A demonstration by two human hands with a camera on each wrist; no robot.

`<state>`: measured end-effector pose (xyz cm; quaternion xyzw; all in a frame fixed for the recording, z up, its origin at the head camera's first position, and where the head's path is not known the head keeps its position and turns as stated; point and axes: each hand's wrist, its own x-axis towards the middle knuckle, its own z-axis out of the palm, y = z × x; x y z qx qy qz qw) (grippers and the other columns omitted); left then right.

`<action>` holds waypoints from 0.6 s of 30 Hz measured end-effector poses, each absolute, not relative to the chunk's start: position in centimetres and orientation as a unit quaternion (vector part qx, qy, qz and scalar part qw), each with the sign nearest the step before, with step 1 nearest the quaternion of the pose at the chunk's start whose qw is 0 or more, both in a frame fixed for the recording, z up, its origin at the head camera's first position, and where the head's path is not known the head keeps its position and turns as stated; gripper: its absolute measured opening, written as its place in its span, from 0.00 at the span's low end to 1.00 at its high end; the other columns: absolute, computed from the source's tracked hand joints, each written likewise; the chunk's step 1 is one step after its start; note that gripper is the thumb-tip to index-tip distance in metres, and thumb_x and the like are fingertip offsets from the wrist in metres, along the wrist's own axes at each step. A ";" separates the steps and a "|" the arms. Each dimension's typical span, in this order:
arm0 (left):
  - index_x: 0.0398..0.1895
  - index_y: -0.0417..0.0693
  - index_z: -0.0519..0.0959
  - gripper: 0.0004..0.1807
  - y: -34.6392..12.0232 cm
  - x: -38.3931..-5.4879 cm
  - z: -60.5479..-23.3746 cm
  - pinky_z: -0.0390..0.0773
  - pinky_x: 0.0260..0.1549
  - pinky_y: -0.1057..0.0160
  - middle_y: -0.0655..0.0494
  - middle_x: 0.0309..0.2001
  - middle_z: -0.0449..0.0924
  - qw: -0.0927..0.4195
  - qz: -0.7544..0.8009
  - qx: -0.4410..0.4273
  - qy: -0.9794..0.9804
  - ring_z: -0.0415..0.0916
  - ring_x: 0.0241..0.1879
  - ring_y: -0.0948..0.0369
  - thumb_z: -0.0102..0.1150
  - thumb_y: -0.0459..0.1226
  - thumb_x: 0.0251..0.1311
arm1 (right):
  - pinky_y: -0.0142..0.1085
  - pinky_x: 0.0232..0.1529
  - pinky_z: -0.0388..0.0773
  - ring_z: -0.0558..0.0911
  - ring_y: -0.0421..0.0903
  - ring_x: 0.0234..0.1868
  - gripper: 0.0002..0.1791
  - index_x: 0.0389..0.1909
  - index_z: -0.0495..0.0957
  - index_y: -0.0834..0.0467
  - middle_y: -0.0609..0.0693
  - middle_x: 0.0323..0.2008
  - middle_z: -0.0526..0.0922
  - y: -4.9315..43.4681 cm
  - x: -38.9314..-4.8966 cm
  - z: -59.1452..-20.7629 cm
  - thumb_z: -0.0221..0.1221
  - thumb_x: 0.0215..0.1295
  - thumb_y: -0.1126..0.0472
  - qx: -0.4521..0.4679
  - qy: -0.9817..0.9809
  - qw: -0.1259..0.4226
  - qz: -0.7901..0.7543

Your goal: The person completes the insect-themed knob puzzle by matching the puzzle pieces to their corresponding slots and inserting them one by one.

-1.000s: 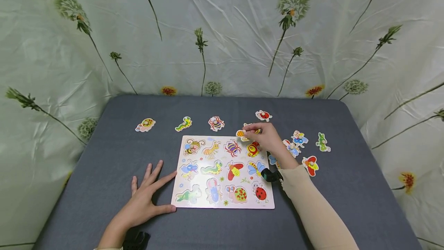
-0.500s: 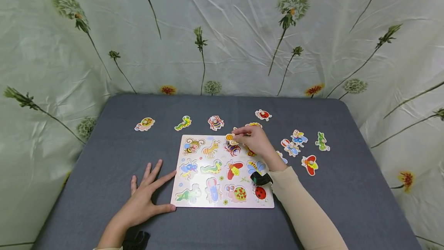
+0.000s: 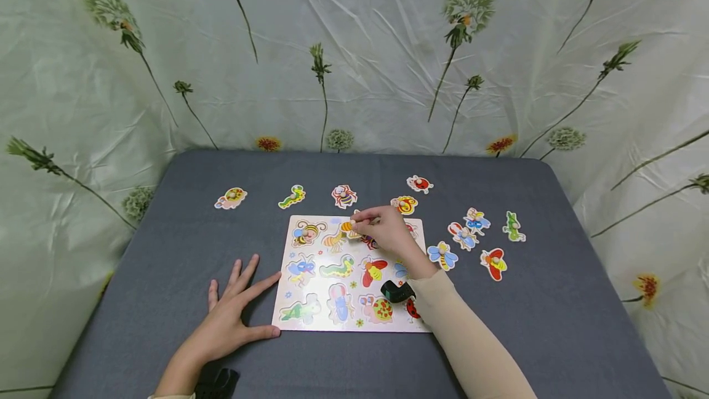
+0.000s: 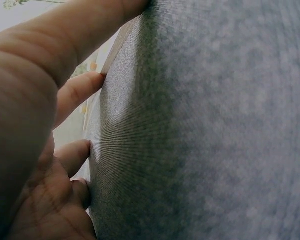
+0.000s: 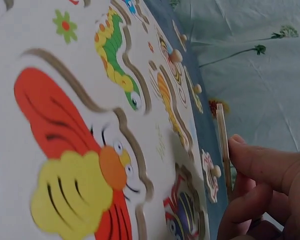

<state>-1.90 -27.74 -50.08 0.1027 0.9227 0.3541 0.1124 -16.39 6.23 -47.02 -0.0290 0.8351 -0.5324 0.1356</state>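
Observation:
A pale wooden puzzle board [image 3: 322, 288] with insect-shaped recesses lies on the table. My left hand [image 3: 229, 313] has its fingers spread on the cloth, with thumb and index fingertip at the board's left edge. My right hand [image 3: 388, 236] pinches an orange-and-yellow striped insect puzzle piece [image 3: 349, 228] over the board's back row, overlapping the orange insect recess [image 3: 334, 241]. In the right wrist view that held piece [image 5: 223, 145] appears edge-on, raised above the board. A knobbed bee piece [image 3: 308, 234] sits in the back left recess.
Behind the board lie a snail piece [image 3: 231, 198], a caterpillar piece [image 3: 292, 197], a spider piece [image 3: 344, 196], a ladybird piece [image 3: 420, 184] and a yellow-red piece [image 3: 405, 205]. Several more lie to the right, including a dragonfly piece [image 3: 442, 255] and a green piece [image 3: 514, 227].
My right hand has moved left across the board's back row with the striped insect piece. The dragonfly piece and yellow-red piece are now uncovered. My left hand has stayed still.

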 end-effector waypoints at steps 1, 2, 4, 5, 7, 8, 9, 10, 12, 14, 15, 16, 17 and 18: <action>0.79 0.72 0.72 0.55 -27.8 -1.9 -50.1 0.19 0.68 0.15 0.43 0.89 0.43 0.112 0.355 0.103 0.923 0.28 0.86 0.30 0.83 0.65 0.42 | 0.30 0.28 0.65 0.71 0.41 0.28 0.08 0.46 0.93 0.58 0.48 0.34 0.85 6.0 -16.3 -47.0 0.72 0.68 0.63 -0.025 0.835 0.137 -0.533; 0.79 0.72 0.72 0.55 -27.8 -1.9 -50.1 0.19 0.68 0.15 0.43 0.89 0.43 0.112 0.355 0.103 0.923 0.28 0.86 0.30 0.83 0.65 0.42 | 0.30 0.27 0.63 0.71 0.41 0.27 0.08 0.45 0.93 0.58 0.47 0.32 0.84 5.7 -16.2 -47.0 0.73 0.68 0.63 -0.024 0.834 0.136 -0.534; 0.79 0.72 0.72 0.55 -27.8 -1.9 -50.1 0.20 0.68 0.15 0.43 0.89 0.43 0.111 0.354 0.102 0.923 0.28 0.86 0.30 0.83 0.64 0.42 | 0.29 0.26 0.63 0.70 0.40 0.25 0.07 0.45 0.93 0.58 0.46 0.28 0.81 5.3 -16.1 -47.2 0.73 0.68 0.63 -0.027 0.835 0.134 -0.533; 0.79 0.72 0.72 0.55 -27.8 -1.9 -50.1 0.20 0.68 0.15 0.43 0.89 0.43 0.110 0.353 0.102 0.923 0.28 0.86 0.30 0.83 0.65 0.42 | 0.29 0.26 0.63 0.70 0.40 0.25 0.07 0.44 0.93 0.58 0.45 0.26 0.80 5.0 -16.0 -47.3 0.73 0.67 0.63 -0.029 0.836 0.131 -0.532; 0.79 0.72 0.72 0.55 -27.8 -1.9 -50.1 0.20 0.68 0.15 0.43 0.89 0.43 0.111 0.351 0.101 0.924 0.29 0.86 0.29 0.83 0.65 0.42 | 0.29 0.26 0.64 0.71 0.39 0.25 0.06 0.43 0.93 0.58 0.44 0.23 0.78 4.6 -15.9 -47.5 0.73 0.67 0.63 -0.036 0.839 0.131 -0.526; 0.79 0.72 0.73 0.55 -27.8 -1.9 -50.1 0.20 0.68 0.15 0.43 0.89 0.43 0.111 0.350 0.100 0.925 0.29 0.86 0.29 0.83 0.65 0.41 | 0.28 0.27 0.64 0.71 0.39 0.25 0.06 0.43 0.93 0.58 0.43 0.23 0.78 4.4 -15.9 -47.6 0.73 0.67 0.63 -0.039 0.840 0.133 -0.524; 0.79 0.72 0.73 0.55 -27.8 -2.0 -50.1 0.20 0.68 0.15 0.43 0.89 0.43 0.112 0.349 0.099 0.925 0.29 0.86 0.29 0.83 0.65 0.41 | 0.28 0.27 0.64 0.71 0.38 0.26 0.06 0.43 0.93 0.58 0.43 0.22 0.77 4.3 -15.8 -47.7 0.73 0.67 0.63 -0.041 0.842 0.136 -0.521; 0.79 0.72 0.73 0.55 -27.7 -2.0 -50.1 0.20 0.68 0.15 0.43 0.89 0.43 0.113 0.349 0.099 0.925 0.29 0.86 0.29 0.83 0.65 0.41 | 0.28 0.28 0.64 0.71 0.38 0.26 0.06 0.42 0.93 0.58 0.42 0.22 0.77 4.1 -15.7 -47.8 0.73 0.67 0.63 -0.042 0.844 0.138 -0.517; 0.79 0.72 0.72 0.55 -27.7 -2.0 -50.1 0.21 0.68 0.15 0.44 0.89 0.43 0.115 0.349 0.099 0.925 0.29 0.86 0.29 0.82 0.66 0.41 | 0.28 0.27 0.63 0.71 0.38 0.25 0.06 0.42 0.93 0.58 0.42 0.21 0.76 3.9 -15.6 -47.9 0.74 0.67 0.62 -0.040 0.846 0.145 -0.511; 0.79 0.72 0.72 0.55 -27.7 -2.0 -50.1 0.20 0.68 0.15 0.44 0.89 0.43 0.115 0.350 0.099 0.924 0.29 0.86 0.29 0.82 0.66 0.41 | 0.27 0.27 0.63 0.71 0.38 0.25 0.05 0.41 0.93 0.58 0.41 0.21 0.75 3.7 -15.5 -48.0 0.74 0.66 0.62 -0.040 0.849 0.148 -0.505; 0.79 0.72 0.72 0.55 -27.7 -2.0 -50.1 0.20 0.68 0.15 0.44 0.89 0.43 0.115 0.350 0.099 0.924 0.29 0.86 0.29 0.83 0.66 0.41 | 0.27 0.27 0.63 0.70 0.38 0.25 0.05 0.41 0.93 0.58 0.41 0.21 0.75 3.6 -15.5 -48.0 0.74 0.66 0.62 -0.041 0.851 0.148 -0.502; 0.79 0.72 0.72 0.55 -27.7 -2.0 -50.1 0.20 0.68 0.15 0.44 0.89 0.43 0.115 0.351 0.099 0.924 0.29 0.86 0.29 0.83 0.66 0.42 | 0.27 0.27 0.62 0.70 0.37 0.24 0.05 0.41 0.93 0.57 0.41 0.20 0.75 3.5 -15.5 -48.1 0.74 0.66 0.62 -0.042 0.854 0.146 -0.498; 0.79 0.72 0.72 0.55 -27.7 -2.0 -50.1 0.20 0.68 0.15 0.44 0.89 0.42 0.114 0.350 0.100 0.924 0.29 0.86 0.29 0.82 0.66 0.42 | 0.27 0.27 0.62 0.70 0.37 0.24 0.05 0.41 0.93 0.57 0.41 0.20 0.75 3.4 -15.5 -48.1 0.74 0.66 0.62 -0.043 0.855 0.145 -0.496; 0.79 0.72 0.72 0.55 -27.7 -2.0 -50.2 0.20 0.68 0.15 0.44 0.89 0.42 0.114 0.351 0.100 0.924 0.29 0.86 0.29 0.83 0.66 0.42 | 0.27 0.27 0.63 0.71 0.37 0.24 0.05 0.41 0.93 0.57 0.41 0.20 0.75 3.3 -15.5 -48.2 0.74 0.66 0.62 -0.046 0.856 0.144 -0.494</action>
